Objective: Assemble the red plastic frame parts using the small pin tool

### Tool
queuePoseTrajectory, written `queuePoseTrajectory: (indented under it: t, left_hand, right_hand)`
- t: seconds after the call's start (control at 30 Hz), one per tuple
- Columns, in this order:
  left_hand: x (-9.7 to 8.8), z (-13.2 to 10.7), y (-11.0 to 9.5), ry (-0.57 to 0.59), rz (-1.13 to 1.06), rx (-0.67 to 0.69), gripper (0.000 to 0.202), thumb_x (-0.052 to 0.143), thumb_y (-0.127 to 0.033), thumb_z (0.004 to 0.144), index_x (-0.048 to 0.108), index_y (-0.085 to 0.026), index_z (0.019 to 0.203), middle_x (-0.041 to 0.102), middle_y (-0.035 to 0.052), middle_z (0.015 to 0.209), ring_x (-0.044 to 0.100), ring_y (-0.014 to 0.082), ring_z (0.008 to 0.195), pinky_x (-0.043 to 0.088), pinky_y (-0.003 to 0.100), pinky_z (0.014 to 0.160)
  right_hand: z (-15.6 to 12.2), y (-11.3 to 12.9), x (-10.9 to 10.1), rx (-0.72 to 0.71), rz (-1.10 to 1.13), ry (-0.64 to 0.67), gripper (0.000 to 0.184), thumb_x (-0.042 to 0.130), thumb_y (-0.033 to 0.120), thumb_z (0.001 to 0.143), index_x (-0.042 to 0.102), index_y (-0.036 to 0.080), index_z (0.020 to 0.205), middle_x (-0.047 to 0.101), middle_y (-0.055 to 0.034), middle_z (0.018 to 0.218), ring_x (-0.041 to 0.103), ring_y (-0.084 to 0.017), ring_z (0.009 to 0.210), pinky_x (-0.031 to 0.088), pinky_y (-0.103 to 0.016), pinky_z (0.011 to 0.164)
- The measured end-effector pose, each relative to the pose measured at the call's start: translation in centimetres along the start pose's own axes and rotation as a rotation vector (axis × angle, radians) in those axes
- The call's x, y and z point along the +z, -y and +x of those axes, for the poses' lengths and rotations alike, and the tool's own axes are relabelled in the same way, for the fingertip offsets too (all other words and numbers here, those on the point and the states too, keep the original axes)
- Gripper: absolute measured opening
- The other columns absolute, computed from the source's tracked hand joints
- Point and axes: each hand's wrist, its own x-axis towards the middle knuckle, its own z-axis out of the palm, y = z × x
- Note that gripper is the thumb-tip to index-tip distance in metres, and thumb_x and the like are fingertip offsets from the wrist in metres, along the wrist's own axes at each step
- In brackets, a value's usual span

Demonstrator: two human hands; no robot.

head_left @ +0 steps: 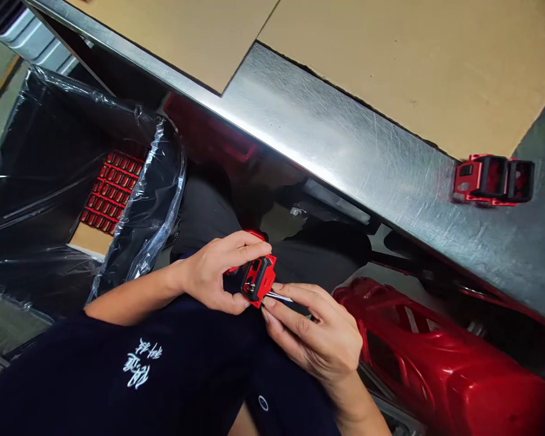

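Two hands are working close together over the lap (pixel 318 257), probably for a steady hold. The left hand (pixel 215 275) is curling round a red-and-black part (pixel 267 280), thumb and fingers closed on it, seemingly bracing it against the thin metal rod (pixel 280 297) that the right hand (pixel 320 327) is pinching at the part's side. Another red-and-black piece (pixel 493 180) is resting on the metal table (pixel 345 130); rows of red pieces (pixel 113 191) are lying inside a plastic-lined bin (pixel 163 163), perhaps arranged for neatness.

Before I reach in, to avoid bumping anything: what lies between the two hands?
Head view: a red-and-black part in the left hand, a metal rod in the right hand.
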Motion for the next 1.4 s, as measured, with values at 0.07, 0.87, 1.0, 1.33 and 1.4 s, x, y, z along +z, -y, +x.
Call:
queuePoseTrajectory:
  t: [0.07,0.87,1.0,1.33,1.4]
  left_hand:
    - [0.0,-0.1,0.0,-0.001,0.004,-0.008,0.100,0.072,-0.022,0.069,0.031,-0.023,0.161,0.061,0.0154,0.125,0.067,0.0280,0.109,0.063,0.038,0.084]
    - [-0.1,0.0,0.3,-0.007,0.019,0.014,0.099,0.073,-0.021,0.069,0.034,-0.020,0.160,0.061,0.0165,0.125,0.068,0.0279,0.107,0.063,0.039,0.083]
    - [-0.4,-0.2,0.5,0.021,0.055,-0.009,0.099,0.076,-0.025,0.072,0.032,-0.023,0.161,0.062,0.0155,0.126,0.068,0.0272,0.107,0.063,0.039,0.085]
    - [-0.9,-0.2,0.8,0.088,0.130,0.002,0.093,0.075,-0.035,0.080,0.031,-0.022,0.162,0.064,0.0152,0.122,0.068,0.0265,0.109,0.063,0.035,0.085]
    - [-1.0,-0.3,0.8,0.094,0.144,-0.001,0.093,0.075,-0.036,0.080,0.032,-0.021,0.161,0.064,0.0156,0.122,0.068,0.0266,0.109,0.063,0.035,0.084]
  right_hand:
    - [0.1,0.0,0.1,-0.002,0.002,0.006,0.014,0.076,0.013,0.086,0.079,0.021,0.096,0.079,-0.0083,0.093,0.076,-0.019,0.077,0.066,-0.029,0.064]
    - [0.0,0.3,0.1,0.023,-0.032,0.015,0.015,0.075,0.013,0.088,0.078,0.020,0.101,0.079,-0.0100,0.096,0.077,-0.020,0.082,0.066,-0.029,0.065]
    - [0.0,0.3,0.1,0.037,0.001,0.022,0.020,0.073,0.011,0.089,0.078,0.022,0.105,0.079,-0.0097,0.099,0.077,-0.021,0.085,0.067,-0.031,0.068]
    - [0.2,0.5,0.3,0.028,0.017,0.062,0.016,0.070,0.011,0.093,0.076,0.019,0.105,0.080,-0.0101,0.098,0.077,-0.022,0.087,0.068,-0.032,0.072]
    - [0.2,0.6,0.3,0.018,0.000,0.059,0.013,0.071,0.012,0.093,0.076,0.018,0.103,0.081,-0.0102,0.097,0.077,-0.022,0.086,0.068,-0.032,0.072]
